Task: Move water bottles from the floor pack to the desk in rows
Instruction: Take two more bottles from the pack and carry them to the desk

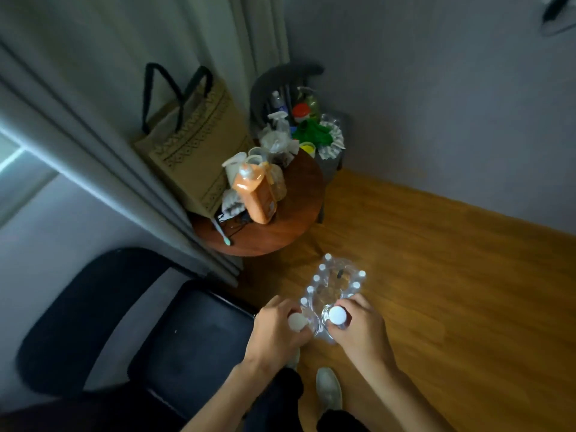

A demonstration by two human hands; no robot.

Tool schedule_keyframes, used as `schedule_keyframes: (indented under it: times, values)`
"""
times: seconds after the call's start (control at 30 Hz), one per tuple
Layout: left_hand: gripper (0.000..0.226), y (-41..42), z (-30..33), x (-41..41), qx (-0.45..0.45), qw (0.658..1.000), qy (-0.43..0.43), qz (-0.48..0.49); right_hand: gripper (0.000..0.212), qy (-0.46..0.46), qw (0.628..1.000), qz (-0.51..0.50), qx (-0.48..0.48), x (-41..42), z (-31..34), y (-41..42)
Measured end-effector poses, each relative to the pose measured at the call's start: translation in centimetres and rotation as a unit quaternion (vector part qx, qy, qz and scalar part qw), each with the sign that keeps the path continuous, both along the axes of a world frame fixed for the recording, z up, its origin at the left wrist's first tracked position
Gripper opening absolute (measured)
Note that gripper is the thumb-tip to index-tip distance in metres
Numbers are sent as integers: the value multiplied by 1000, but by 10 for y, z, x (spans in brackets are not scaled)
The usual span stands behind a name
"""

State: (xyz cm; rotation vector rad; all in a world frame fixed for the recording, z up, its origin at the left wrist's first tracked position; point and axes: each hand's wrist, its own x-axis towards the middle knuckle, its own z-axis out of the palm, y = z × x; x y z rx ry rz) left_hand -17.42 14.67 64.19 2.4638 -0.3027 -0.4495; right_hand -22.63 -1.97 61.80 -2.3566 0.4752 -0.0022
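Currently, one capped bottle (338, 316) is gripped by the right hand (358, 330), another (297, 322) by the left hand (277, 328), above the floor pack (335, 285). Full bottles are judged heavy and slick-walled, so the neck below the cap is best held.

— How many hands were there?
— Two: the left hand (277, 327) gripped one water bottle (297, 322) and the right hand (361, 328) gripped a second water bottle (338, 315).

— And in the floor pack (335, 283)?
— One pack. About eight white caps showed through the torn plastic; blur made an exact count impossible.

— Furniture?
— One black office chair (140, 332), one round wooden table (280, 226), and one grey chair (280, 79) in the corner.

— Anything else countable?
— One woven bag (193, 141) with two black handles, one orange bottle (255, 191) on the table, and two pale shoes (328, 388). The corner clutter was too jumbled to count.
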Motion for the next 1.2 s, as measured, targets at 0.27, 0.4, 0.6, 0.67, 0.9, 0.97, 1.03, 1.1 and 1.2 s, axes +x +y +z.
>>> schedule_keyframes:
  times: [0.27,0.4,0.6,0.67,0.9,0.97,1.03,1.1,1.2]
  values:
    - [30,51,30,-54,-5,988,-15,154,30,-7,985,171,-23,0,28,43]
    - [25,81,40,-87,-12,967,-29,254,24,-30,968,246,-25,-5,40,80]
    - [23,136,49,-148,-1,921,-46,386,28,-28,940,338,-19,-29,51,146]
    - [23,157,52,-172,5,906,-50,421,28,-28,927,373,-15,-41,55,171]
    - [26,223,72,-273,24,856,-60,512,32,-24,882,470,4,-109,65,259]
    - [28,240,77,-302,26,838,-60,542,31,-25,868,496,11,-134,69,282]
    - [28,256,81,-330,26,823,-59,565,28,-19,854,519,13,-159,74,305]
    - [29,271,83,-357,28,806,-59,588,25,-10,840,542,22,-182,79,327]
    - [29,291,85,-396,29,778,-53,625,26,4,814,580,29,-211,84,359]
